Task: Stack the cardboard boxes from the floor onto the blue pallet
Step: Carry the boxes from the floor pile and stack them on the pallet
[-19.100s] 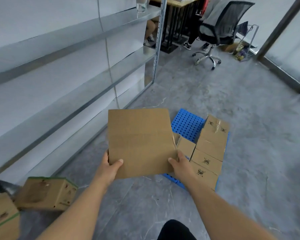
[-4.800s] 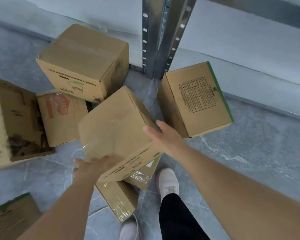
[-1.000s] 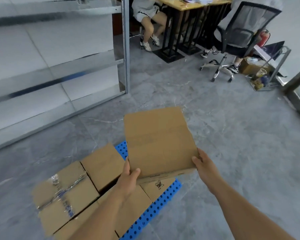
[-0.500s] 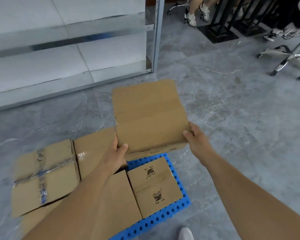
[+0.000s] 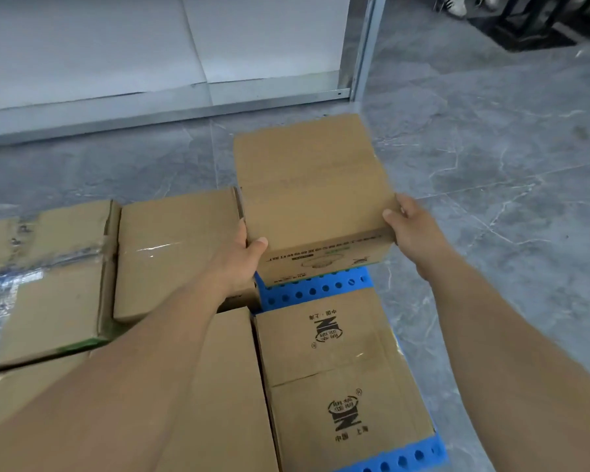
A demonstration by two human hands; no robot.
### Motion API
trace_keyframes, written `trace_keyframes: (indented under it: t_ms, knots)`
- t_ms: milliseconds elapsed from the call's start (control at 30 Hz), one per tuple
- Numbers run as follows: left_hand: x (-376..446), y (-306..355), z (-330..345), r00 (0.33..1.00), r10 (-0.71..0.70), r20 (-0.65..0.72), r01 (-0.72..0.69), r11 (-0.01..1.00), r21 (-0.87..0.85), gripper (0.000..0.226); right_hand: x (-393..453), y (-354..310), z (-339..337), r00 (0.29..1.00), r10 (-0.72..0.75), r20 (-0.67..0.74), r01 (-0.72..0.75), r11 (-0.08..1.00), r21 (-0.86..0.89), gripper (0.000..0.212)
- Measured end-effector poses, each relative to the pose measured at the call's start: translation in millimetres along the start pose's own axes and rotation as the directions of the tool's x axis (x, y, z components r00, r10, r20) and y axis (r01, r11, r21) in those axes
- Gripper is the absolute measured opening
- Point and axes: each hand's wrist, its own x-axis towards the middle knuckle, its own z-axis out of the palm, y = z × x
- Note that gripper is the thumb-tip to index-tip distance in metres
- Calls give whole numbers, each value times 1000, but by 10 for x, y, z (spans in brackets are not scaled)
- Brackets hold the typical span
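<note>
gripping the cardboard box (image 5: 312, 189) between left hand (image 5: 241, 264) and right hand (image 5: 414, 233), fingers curled round its sides, over the blue pallet (image 5: 315, 289).

The grey marbled floor (image 5: 491, 158) carries the blue pallet (image 5: 315, 290), which lies flat on it. Only small parts of the pallet show: a perforated strip between boxes and one corner at the near right. Directly on the pallet, at its right side, rests a box with a printed logo (image 5: 341, 376). Left of this box, touching it, stands a plain box (image 5: 225, 403). Behind the plain box lies a taped box (image 5: 174, 250), and left of that one a box with blue tape (image 5: 45, 284). A metal shelf frame (image 5: 365, 46) stands on the floor beyond the pallet.
</note>
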Motion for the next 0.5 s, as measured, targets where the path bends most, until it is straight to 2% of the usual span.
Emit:
trace_keyframes:
  t_ms: [100,267,500]
  knots:
    - [131,-170,83,1000,0,-6,1,998,62,39,146,226,121,999,-7,38,7,1000,19,40]
    - [275,-321,142,997,-67,-46,75,970,230,58,288,488,223,998,12,58,-14,999,36,41]
    - [307,-463,272,990,-122,-64,137,916,377,58,265,744,305,994,56,98,-62,997,53,43]
